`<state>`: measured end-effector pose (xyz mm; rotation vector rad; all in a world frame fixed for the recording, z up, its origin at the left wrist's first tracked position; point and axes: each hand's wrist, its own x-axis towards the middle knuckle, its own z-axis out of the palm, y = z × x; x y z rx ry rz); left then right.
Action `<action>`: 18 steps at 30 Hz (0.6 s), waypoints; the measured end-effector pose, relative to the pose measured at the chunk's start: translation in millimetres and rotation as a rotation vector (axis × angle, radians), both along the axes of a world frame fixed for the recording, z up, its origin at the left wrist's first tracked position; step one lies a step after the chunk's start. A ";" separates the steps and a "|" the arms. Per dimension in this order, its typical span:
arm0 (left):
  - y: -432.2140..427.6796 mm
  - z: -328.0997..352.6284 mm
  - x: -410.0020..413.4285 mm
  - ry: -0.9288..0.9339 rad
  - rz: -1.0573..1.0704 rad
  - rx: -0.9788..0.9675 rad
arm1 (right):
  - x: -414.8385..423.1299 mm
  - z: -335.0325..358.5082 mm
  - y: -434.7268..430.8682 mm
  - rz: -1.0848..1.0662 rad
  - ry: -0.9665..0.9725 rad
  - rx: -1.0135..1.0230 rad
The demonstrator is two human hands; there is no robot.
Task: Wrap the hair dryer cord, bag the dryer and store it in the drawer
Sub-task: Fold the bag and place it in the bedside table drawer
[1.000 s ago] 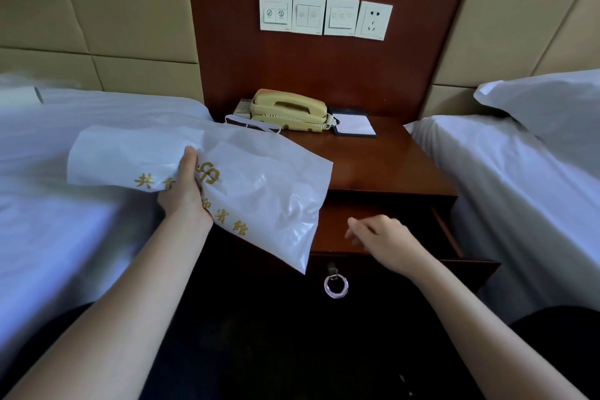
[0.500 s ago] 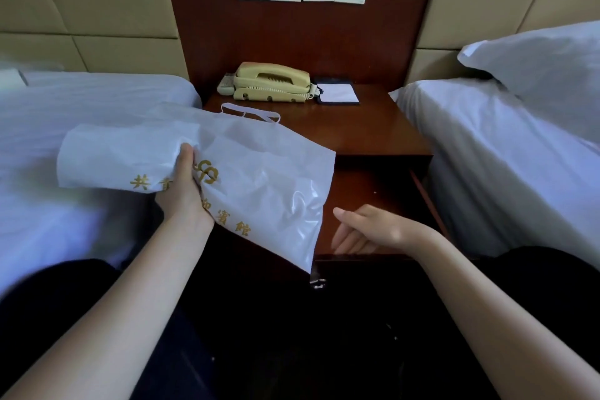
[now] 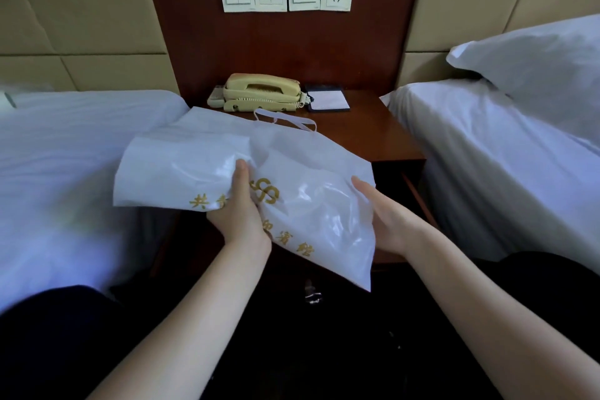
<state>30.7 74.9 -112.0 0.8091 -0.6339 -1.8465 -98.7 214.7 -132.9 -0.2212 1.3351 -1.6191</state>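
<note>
At frame centre the left hand [image 3: 242,214] pinches the white bag [image 3: 311,204] near its gold print. The right hand [image 3: 388,221], fingers together, cups the bag's right edge above the open drawer [image 3: 418,195]

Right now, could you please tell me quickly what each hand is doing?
Left hand: closed on the white bag, gripping it near the middle.
Right hand: open, palm against the bag's right edge, not clearly gripping.

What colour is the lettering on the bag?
Gold, printed on the white bag; the head view shows it.
</note>
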 end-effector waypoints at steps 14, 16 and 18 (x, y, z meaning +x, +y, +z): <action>-22.6 -11.2 8.3 0.091 -0.295 -0.107 | -4.2 -12.5 5.9 -0.495 0.373 0.020; -36.1 -9.6 14.6 0.178 -0.275 -0.111 | -7.7 -11.1 11.5 -0.490 0.404 -0.015; -51.2 -7.3 22.2 0.237 -0.286 -0.083 | -12.0 -8.4 15.6 -0.476 0.413 -0.029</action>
